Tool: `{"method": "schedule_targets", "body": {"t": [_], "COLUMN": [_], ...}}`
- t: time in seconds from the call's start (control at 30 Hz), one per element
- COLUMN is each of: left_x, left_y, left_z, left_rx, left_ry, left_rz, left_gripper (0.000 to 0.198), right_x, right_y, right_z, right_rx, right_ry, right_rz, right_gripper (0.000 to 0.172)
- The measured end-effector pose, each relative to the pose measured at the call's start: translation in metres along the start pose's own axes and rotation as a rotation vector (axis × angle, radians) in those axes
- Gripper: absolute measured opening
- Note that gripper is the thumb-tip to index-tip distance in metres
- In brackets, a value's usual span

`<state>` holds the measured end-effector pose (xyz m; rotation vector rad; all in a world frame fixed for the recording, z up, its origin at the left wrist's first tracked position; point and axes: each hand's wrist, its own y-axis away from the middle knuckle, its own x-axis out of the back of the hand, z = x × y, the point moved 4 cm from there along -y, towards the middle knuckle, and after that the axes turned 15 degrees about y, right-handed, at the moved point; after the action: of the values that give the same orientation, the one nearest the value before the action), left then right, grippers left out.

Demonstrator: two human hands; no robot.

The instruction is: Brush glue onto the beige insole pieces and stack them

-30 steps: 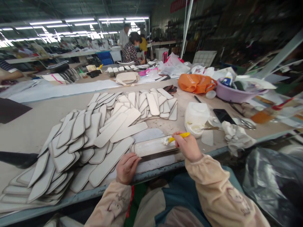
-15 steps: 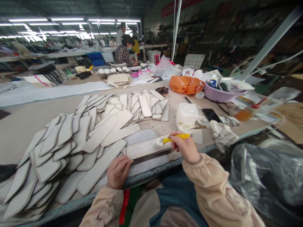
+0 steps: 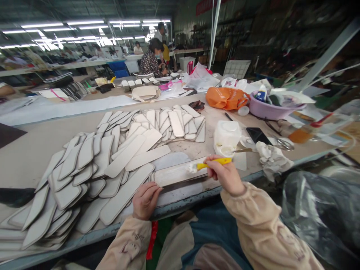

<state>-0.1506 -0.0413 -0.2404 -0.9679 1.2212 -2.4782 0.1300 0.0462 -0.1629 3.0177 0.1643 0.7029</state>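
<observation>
A brush with a yellow handle (image 3: 215, 163) is pinched in my right hand (image 3: 225, 175). Its white-coated bristles (image 3: 192, 167) rest on the top piece of a stack of long pale panels (image 3: 171, 174) at the table's front edge. My left hand (image 3: 146, 199) pinches the near left corner of that stack between thumb and fingers. Left of it spreads a large heap of loose pale panels with rounded ends (image 3: 126, 155). A cut-open white plastic jug (image 3: 227, 135) stands beyond my right hand, with a flat metal tool (image 3: 242, 150) lying at its opening.
Right of the jug lie a black phone (image 3: 258, 135), scissors (image 3: 284, 144) and crumpled white paper (image 3: 272, 157). Farther back are an orange bag (image 3: 226, 98) and a purple basin (image 3: 271, 110). A clear plastic bag (image 3: 317, 210) sits beside the table. Co-workers sit and stand behind.
The whole view has shifted slightly, so things appear farther right. The brush stays on the top panel, and both hands keep their grips.
</observation>
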Motion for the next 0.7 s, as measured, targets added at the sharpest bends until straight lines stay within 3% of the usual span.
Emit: {"method": "schedule_targets", "body": {"t": [0.13,0.23,0.33,0.5,0.6,0.7], "left_x": [0.0,-0.001,-0.001,-0.001,-0.001,0.003], "left_y": [0.0,0.0,0.0,-0.002,-0.002,-0.003], "left_z": [0.0,0.0,0.0,-0.002,0.002,0.01], "left_rx": [0.003,-0.004,-0.007,0.007,0.024,0.083], "left_ry": [0.009,0.008,0.01,0.013,0.001,-0.011], "left_rz": [0.001,-0.002,0.004,0.026,0.03,0.02], "left_gripper": [0.016,0.018,0.018,0.016,0.012,0.014], "right_x": [-0.072,-0.093,-0.066,0.018,0.041,0.044], "right_y": [0.012,0.011,0.002,-0.01,-0.009,-0.007], "right_z": [-0.009,-0.005,0.003,0.01,0.01,0.01], "right_rx": [0.057,0.067,0.052,-0.027,0.001,0.081], "right_ry": [-0.23,-0.181,-0.012,0.265,0.115,-0.12], "right_rz": [-0.249,-0.319,-0.22,0.089,0.172,0.249], "right_gripper": [0.023,0.019,0.016,0.018,0.017,0.015]}}
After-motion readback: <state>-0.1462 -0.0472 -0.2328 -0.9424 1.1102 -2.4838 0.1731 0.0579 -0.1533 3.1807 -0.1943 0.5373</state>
